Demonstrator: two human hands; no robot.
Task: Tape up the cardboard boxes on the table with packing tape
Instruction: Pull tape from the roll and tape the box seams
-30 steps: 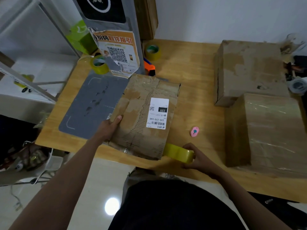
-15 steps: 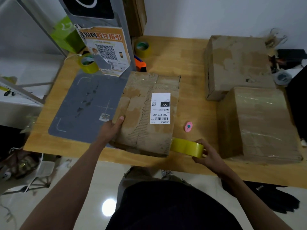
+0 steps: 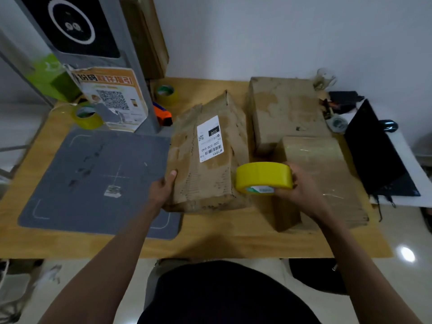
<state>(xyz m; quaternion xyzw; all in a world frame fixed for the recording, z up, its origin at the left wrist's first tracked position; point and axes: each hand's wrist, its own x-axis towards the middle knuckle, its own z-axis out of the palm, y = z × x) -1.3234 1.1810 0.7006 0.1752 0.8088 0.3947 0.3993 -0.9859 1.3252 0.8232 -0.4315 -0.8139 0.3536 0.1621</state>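
The left hand [image 3: 163, 188] grasps the near left edge of the labelled cardboard box [image 3: 205, 160], thumb lying on its top face and the other fingers hidden beneath, probably to steady it while tape goes on. The box rests partly on the grey mat [image 3: 93, 181] and partly on the wooden table [image 3: 210, 242]. Just right of the left thumb, across the box's near end, the right hand [image 3: 301, 185] clasps the yellow tape roll [image 3: 263, 177], fingers curled round its rim, holding it at the box's near right corner (whether a strip already runs to the cardboard cannot be told). The roll seems held there to begin or carry on a wrap. Beyond the right fingers sit a plain box [image 3: 285, 113] and a film-wrapped box [image 3: 320, 178]. Past the left fingertips, two spare rolls [image 3: 87, 115] stand by the grey stand [image 3: 77, 31].
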